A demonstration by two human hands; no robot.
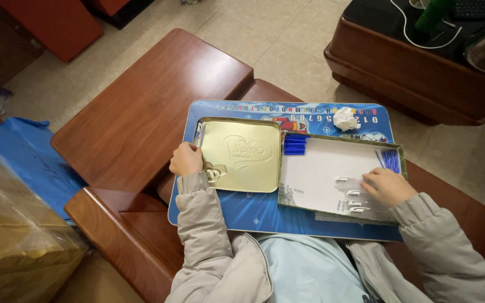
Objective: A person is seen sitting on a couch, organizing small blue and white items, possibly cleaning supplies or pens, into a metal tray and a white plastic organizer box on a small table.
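Note:
My left hand (186, 159) is closed around a thin pen-like stick (197, 133) at the left edge of a gold metal tin lid (242, 154). A small metal clip (214, 173) lies on the lid by that hand. My right hand (387, 186) rests in a shallow tin box lined with white paper (321, 168), its fingers on a clear plastic strip carrying several small metal clips (353, 193). Blue sticks lie in a bundle (294, 143) at the box's top left and another bunch (390, 159) sits at the top right.
Lid and box sit on a blue lap board (254, 213) across a wooden armchair's arm (152, 106). A crumpled white tissue (346, 118) lies on the board's far edge. A dark wooden table (422, 73) stands at the far right, blue cloth (23, 157) at the left.

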